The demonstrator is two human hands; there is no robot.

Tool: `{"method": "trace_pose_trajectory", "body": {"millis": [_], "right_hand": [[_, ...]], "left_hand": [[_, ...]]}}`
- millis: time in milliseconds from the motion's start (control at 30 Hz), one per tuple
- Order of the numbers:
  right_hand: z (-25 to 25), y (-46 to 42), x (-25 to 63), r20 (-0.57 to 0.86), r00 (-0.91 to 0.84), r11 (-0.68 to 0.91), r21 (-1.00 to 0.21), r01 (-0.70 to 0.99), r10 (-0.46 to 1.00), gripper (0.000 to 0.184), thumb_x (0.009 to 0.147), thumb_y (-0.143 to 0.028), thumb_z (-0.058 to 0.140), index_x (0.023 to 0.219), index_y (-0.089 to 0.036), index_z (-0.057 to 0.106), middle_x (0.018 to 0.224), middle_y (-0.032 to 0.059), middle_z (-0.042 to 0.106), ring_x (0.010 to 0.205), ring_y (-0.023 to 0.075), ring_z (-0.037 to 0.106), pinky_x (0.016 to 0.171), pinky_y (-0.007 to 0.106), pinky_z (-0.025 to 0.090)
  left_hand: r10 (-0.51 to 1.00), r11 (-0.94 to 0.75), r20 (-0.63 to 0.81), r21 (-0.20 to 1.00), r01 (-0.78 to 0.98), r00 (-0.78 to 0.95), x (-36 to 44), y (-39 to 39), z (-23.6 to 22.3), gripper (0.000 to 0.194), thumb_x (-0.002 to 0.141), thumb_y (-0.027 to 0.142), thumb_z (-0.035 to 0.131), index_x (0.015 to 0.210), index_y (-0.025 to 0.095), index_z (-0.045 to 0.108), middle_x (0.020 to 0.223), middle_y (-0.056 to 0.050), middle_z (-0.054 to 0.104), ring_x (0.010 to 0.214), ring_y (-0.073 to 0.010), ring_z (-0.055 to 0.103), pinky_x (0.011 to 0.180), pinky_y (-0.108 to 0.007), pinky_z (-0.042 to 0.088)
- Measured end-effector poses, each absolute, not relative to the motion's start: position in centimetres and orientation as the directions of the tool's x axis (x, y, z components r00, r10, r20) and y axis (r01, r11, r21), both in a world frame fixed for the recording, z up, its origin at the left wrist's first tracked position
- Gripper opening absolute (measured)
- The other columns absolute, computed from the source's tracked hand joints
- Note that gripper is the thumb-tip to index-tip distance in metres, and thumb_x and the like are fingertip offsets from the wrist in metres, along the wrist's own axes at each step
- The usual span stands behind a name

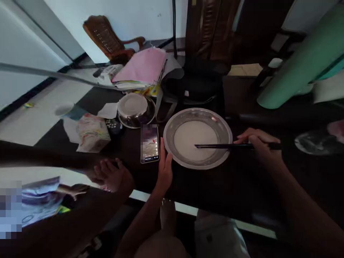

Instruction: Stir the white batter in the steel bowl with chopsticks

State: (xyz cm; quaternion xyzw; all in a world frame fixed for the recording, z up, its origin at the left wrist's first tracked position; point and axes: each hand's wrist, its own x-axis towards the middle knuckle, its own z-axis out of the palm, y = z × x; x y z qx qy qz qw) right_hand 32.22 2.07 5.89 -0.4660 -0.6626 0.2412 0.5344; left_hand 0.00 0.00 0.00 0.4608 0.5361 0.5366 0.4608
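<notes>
A wide metal basin [198,165] stands on the dark table, with a milky white liquid [192,138] in it. At its left side, my left hand [165,168] holds the rim, fingers along the outer wall and thumb near the edge. My right hand [259,141], closed around a pair of dark chopsticks [228,146], is just right of the basin. The chopsticks lie nearly level across the right rim, and their tips reach the liquid near the middle. Left of my left hand, a phone [149,145] with a lit screen lies on the table.
Another person's hands [114,175] rest together at the left table edge. Behind the phone are an upturned metal bowl [134,107], a tissue box [94,132] and a pink-topped paper stack [142,66]. A black bag [193,86] sits behind the basin; a green cylinder [295,64] leans at right.
</notes>
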Motion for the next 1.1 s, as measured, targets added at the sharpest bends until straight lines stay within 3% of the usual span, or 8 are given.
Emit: {"method": "trace_pose_trajectory", "body": {"millis": [133,300,433,533,633,767,933,1100], "right_hand": [[5.78,2.60,31.64,0.457,-0.098,0.454,-0.790,0.413,0.884,0.024,0.099,-0.045,0.067,0.089,-0.029,0.083,0.084,0.0036,0.080,0.081,0.0227,0.074,0.075,0.037,0.060],[5.83,2.51,31.80,0.435,0.019,0.400,-0.844,0.358,0.900,0.027,0.102,-0.045,0.064,0.091,-0.028,0.082,0.079,0.0019,0.079,0.076,0.0213,0.074,0.070,0.036,0.059],[5.90,2.49,31.67,0.443,-0.084,0.441,-0.819,0.367,0.893,0.027,0.099,-0.049,0.068,0.089,-0.029,0.083,0.082,0.0039,0.080,0.078,0.0229,0.075,0.072,0.038,0.060],[5.86,2.53,31.78,0.452,-0.037,0.427,-0.808,0.407,0.891,0.027,0.100,-0.049,0.066,0.090,-0.031,0.084,0.083,0.0040,0.080,0.080,0.0236,0.075,0.074,0.040,0.059],[5.80,2.51,31.92,0.441,0.013,0.409,-0.843,0.350,0.897,0.026,0.102,-0.046,0.063,0.094,-0.031,0.083,0.079,0.0024,0.080,0.076,0.0218,0.075,0.069,0.037,0.058],[5.84,2.54,31.85,0.446,-0.098,0.447,-0.808,0.383,0.890,0.025,0.099,-0.049,0.067,0.091,-0.031,0.084,0.084,0.0036,0.081,0.080,0.0231,0.075,0.072,0.039,0.060],[5.84,2.38,31.85,0.431,0.033,0.389,-0.842,0.374,0.902,0.029,0.101,-0.049,0.064,0.091,-0.030,0.083,0.078,0.0033,0.079,0.075,0.0235,0.074,0.069,0.040,0.059],[5.74,2.47,31.65,0.446,-0.104,0.448,-0.803,0.392,0.889,0.025,0.099,-0.049,0.067,0.092,-0.031,0.083,0.084,0.0037,0.080,0.081,0.0241,0.074,0.074,0.041,0.060]], "left_hand": [[0.987,-0.021,0.023,1.000,0.019,-0.157,-0.13,-0.06,-0.08,0.072,0.103,0.056,0.054,0.168,0.030,0.034,0.180,0.000,0.025,0.168,-0.0231,0.016,0.137,-0.036,0.014],[0.987,-0.039,0.046,0.998,0.050,-0.156,-0.08,-0.06,-0.28,0.069,0.104,0.055,0.052,0.168,0.033,0.034,0.180,0.000,0.027,0.167,-0.0234,0.020,0.137,-0.039,0.018],[0.988,-0.048,0.061,0.995,0.093,-0.144,-0.17,-0.10,-0.55,0.068,0.106,0.056,0.049,0.168,0.033,0.032,0.179,0.000,0.028,0.167,-0.0225,0.022,0.136,-0.039,0.022],[0.987,-0.054,0.070,0.992,0.116,-0.141,-0.20,-0.10,-0.67,0.068,0.107,0.055,0.047,0.169,0.033,0.031,0.179,-0.001,0.028,0.166,-0.0222,0.024,0.135,-0.039,0.025],[0.986,-0.063,0.080,0.991,0.118,-0.144,-0.14,-0.09,-0.65,0.067,0.107,0.053,0.047,0.168,0.032,0.032,0.179,-0.002,0.030,0.166,-0.0227,0.025,0.135,-0.040,0.024],[0.985,-0.065,0.083,0.991,0.120,-0.154,-0.12,-0.10,-0.54,0.067,0.106,0.053,0.048,0.168,0.032,0.033,0.179,-0.001,0.029,0.167,-0.0228,0.021,0.136,-0.040,0.021],[0.986,-0.055,0.069,0.994,0.096,-0.155,-0.16,-0.20,-0.33,0.067,0.105,0.053,0.050,0.167,0.032,0.035,0.179,0.000,0.029,0.167,-0.0226,0.020,0.137,-0.040,0.018],[0.986,-0.041,0.051,0.997,0.066,-0.156,-0.13,-0.25,-0.41,0.068,0.105,0.053,0.051,0.167,0.033,0.035,0.179,0.000,0.028,0.167,-0.0233,0.020,0.137,-0.040,0.017]]}}
